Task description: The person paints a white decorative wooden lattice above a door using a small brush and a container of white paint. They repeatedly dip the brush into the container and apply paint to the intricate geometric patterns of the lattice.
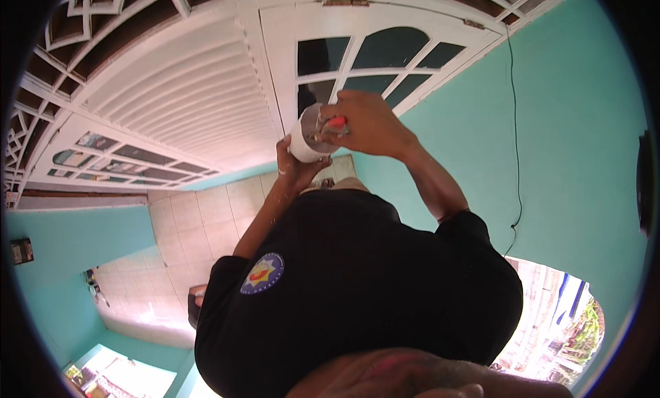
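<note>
My left hand point(297, 170) is wrapped round the lower side of a white tub point(300, 144), which tilts so that its grey inside faces me. Over the tub's mouth, my right hand point(371, 122) is closed on a small red-handled tool point(336, 122). The tool's working end is hidden by my fingers and the tub, so its exact kind does not show. White specks dot my left wrist and forearm. Both hands are held out in front of my body, close to a white door point(278, 61) with dark glass panes.
Left of the door stretches a white louvred panel point(179, 89), with lattice above. A teal wall point(447, 137) rises on the right, a thin black cable point(517, 157) hanging down it. Pale tiles point(199, 219) cover the floor. Bright openings show at both lower sides.
</note>
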`<state>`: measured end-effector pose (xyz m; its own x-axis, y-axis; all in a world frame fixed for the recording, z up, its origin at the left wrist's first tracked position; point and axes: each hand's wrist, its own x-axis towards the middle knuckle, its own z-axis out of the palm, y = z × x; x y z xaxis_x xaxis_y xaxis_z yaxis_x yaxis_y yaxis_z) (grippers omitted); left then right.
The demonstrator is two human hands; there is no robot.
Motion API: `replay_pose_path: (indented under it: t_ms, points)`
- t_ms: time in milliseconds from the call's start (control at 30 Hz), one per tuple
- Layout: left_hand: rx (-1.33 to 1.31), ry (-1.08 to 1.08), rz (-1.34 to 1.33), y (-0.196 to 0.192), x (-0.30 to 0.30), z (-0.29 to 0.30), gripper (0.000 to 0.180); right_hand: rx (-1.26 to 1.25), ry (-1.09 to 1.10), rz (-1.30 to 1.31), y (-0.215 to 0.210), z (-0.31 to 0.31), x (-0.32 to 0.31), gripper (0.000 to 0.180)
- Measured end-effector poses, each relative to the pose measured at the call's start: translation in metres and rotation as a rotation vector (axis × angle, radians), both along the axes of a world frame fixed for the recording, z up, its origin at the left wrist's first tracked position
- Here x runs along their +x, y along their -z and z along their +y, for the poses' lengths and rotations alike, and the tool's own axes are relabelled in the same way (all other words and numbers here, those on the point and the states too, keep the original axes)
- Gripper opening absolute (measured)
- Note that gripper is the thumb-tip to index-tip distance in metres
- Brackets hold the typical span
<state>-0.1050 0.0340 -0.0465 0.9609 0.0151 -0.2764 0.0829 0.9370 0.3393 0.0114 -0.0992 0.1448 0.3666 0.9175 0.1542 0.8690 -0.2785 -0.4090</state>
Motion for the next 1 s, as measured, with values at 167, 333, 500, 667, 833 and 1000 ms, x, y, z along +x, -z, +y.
replay_pose_path:
  t_ms: [167,333,500,667,833,1000]
  points:
    - [-0.060,-0.055,-0.045,-0.004,-0.010,0.006,0.072,0.169,0.039,0.371,-0.023,-0.006,0.002,0.021]
    - [-0.132,-0.155,0.048,-0.025,-0.005,0.011,0.073,0.340,0.075,0.420,-0.024,-0.002,0.014,0.020]
    - [-0.129,-0.129,0.087,-0.011,0.002,0.009,0.073,0.343,0.148,0.544,-0.005,-0.003,-0.002,0.022]
    - [-0.071,-0.133,0.106,-0.018,0.010,-0.006,0.060,0.387,0.147,0.554,-0.015,-0.008,0.003,0.021]
    - [-0.060,-0.091,0.061,-0.027,0.018,-0.012,0.060,0.475,0.353,0.670,-0.020,-0.037,0.014,0.023]
    - [0.015,-0.078,0.061,-0.030,0.036,-0.026,0.051,0.572,0.338,0.708,-0.002,-0.058,0.020,0.017]
